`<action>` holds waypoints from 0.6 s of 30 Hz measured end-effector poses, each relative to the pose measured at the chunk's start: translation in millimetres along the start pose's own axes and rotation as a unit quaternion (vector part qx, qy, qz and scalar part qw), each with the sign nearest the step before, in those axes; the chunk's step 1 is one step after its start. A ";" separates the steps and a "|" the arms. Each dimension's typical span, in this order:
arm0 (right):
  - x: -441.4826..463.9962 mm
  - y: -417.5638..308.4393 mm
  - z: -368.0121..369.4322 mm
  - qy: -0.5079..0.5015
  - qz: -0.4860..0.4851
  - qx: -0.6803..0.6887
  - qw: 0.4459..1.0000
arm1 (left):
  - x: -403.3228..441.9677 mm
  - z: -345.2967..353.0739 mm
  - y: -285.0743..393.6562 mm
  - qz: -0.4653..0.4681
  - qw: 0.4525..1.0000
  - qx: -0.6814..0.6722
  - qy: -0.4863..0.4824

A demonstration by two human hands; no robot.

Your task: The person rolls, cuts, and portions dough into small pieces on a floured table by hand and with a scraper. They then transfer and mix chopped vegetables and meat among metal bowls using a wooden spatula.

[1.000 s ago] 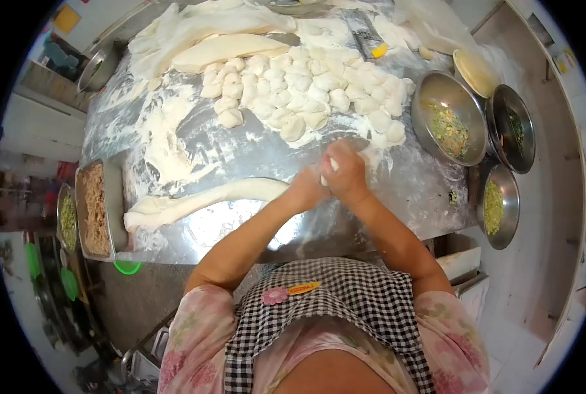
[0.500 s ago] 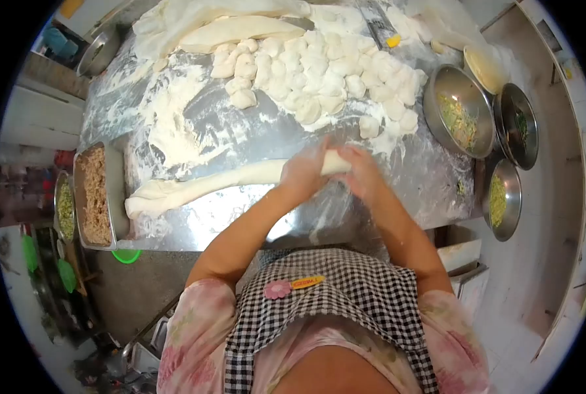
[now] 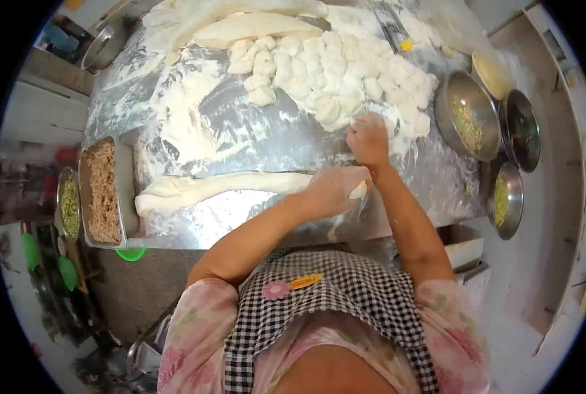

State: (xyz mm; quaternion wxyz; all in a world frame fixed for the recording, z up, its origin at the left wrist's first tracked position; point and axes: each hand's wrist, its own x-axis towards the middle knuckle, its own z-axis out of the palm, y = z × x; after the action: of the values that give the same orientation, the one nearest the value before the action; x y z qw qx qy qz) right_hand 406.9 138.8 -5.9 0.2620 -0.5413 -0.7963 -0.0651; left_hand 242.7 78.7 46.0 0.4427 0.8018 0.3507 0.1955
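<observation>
A long dough rope [image 3: 227,186] lies across the front of the floured metal table. My left hand [image 3: 338,190] is wrapped around its right end, and a small knob of dough pokes out past the fingers. Farther up the table, my right hand [image 3: 370,139] is closed with its fingers curled down, at the lower edge of the flattened dough pieces [image 3: 332,72]. Whatever it may hold is hidden beneath the knuckles. One round piece shows partly behind that hand.
At the left edge stands a metal tray of minced filling [image 3: 102,194]. Along the right edge are a bowl of chopped vegetables [image 3: 467,121], a dark-bottomed bowl [image 3: 521,131] and a bowl of green filling [image 3: 502,203]. Larger dough slabs [image 3: 257,29] rest at the back.
My right hand has left the rope's end and moved up to the dough pieces. My left hand has slid right and closed over the end. The view has shifted slightly.
</observation>
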 end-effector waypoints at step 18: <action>-7.1 -109.9 -18.2 0.051 0.044 0.266 0.962 | -41.6 -24.0 -56.0 -0.110 0.980 -0.165 0.026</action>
State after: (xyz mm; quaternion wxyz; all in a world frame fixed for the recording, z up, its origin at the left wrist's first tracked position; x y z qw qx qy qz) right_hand 316.7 81.3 25.9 0.4393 -0.4825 -0.7460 0.1328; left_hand 177.7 82.1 11.2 0.5785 0.6687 0.4113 0.2215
